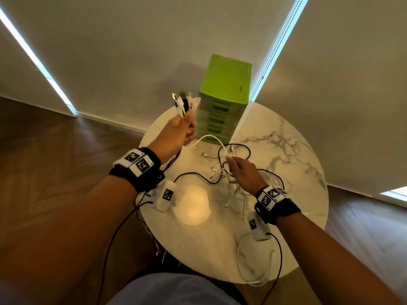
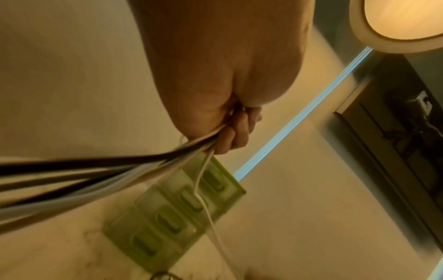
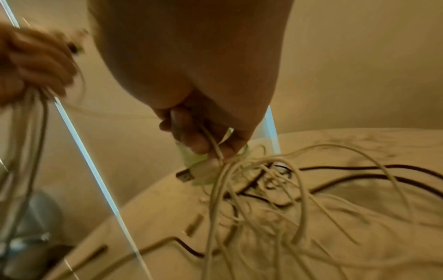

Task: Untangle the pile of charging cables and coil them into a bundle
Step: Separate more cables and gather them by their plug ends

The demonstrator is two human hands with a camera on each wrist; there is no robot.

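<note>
My left hand (image 1: 182,128) is raised above the table's far left and grips a bunch of cable ends (image 1: 182,103), white and dark, whose plugs stick up past the fingers. In the left wrist view the gripped cables (image 2: 107,174) stream away to the left under my curled left hand (image 2: 230,132). My right hand (image 1: 242,172) pinches a white cable (image 3: 215,147) just above the tangled pile (image 1: 224,172) of white and black cables on the round marble table (image 1: 286,150). A white loop (image 1: 209,138) runs between both hands. A USB plug (image 3: 185,176) lies near the pile.
A green plastic drawer tower (image 1: 222,97) stands at the table's far edge, close behind my left hand. A lamp's glare (image 1: 191,205) shines on the tabletop. Cables (image 1: 253,260) trail off the near right edge. Wooden floor (image 1: 66,139) surrounds the table; wall blinds stand behind.
</note>
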